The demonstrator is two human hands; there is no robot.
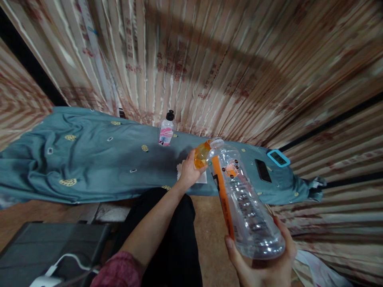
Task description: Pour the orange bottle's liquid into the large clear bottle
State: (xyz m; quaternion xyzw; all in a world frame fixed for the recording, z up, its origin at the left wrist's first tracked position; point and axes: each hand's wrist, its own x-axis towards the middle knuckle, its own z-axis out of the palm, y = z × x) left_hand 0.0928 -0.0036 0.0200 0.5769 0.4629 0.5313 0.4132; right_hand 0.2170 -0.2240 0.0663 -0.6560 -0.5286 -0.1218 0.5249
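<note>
My right hand grips the base of a large clear plastic bottle with an orange label, tilted so its open mouth points away from me. My left hand holds a small orange cup or container right against that mouth, above the table edge. A white cloth or tissue lies under my left hand on the blue-green tablecloth.
A small pink-labelled bottle with a black cap stands at the back of the table. A black phone and a blue-framed timer lie at the right end. Striped curtains hang behind. A dark box with a white cable sits lower left.
</note>
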